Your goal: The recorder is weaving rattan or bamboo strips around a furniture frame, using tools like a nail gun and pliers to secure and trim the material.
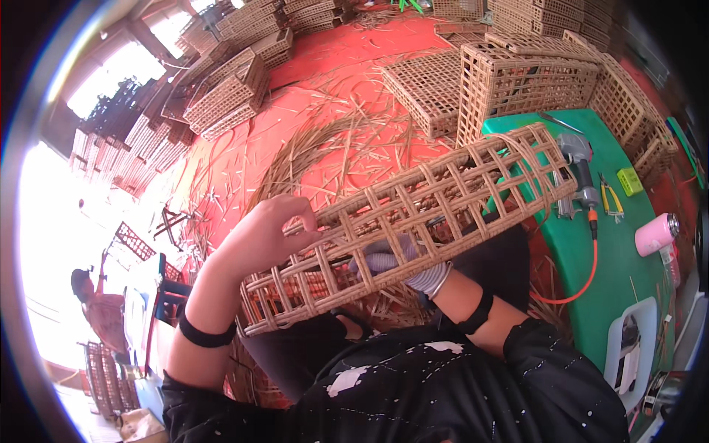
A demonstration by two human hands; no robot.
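Head view: gloved right hand (378,260) holds the basket (480,233) near seven o'clock; left hand (267,235) curls at nine, grip unclear.

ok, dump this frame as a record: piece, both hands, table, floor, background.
piece: woven lattice basket, slanted across the lap
left hand: bare, fingers curled at the basket's edge
right hand: striped grey glove, partly hidden behind the lattice; grip unclear
table: green, on the right; grey power tool, orange hose, yellow-handled pliers, yellow-green box, pink bottle
floor: red, strewn with loose strips
background: stacked baskets, another person at left
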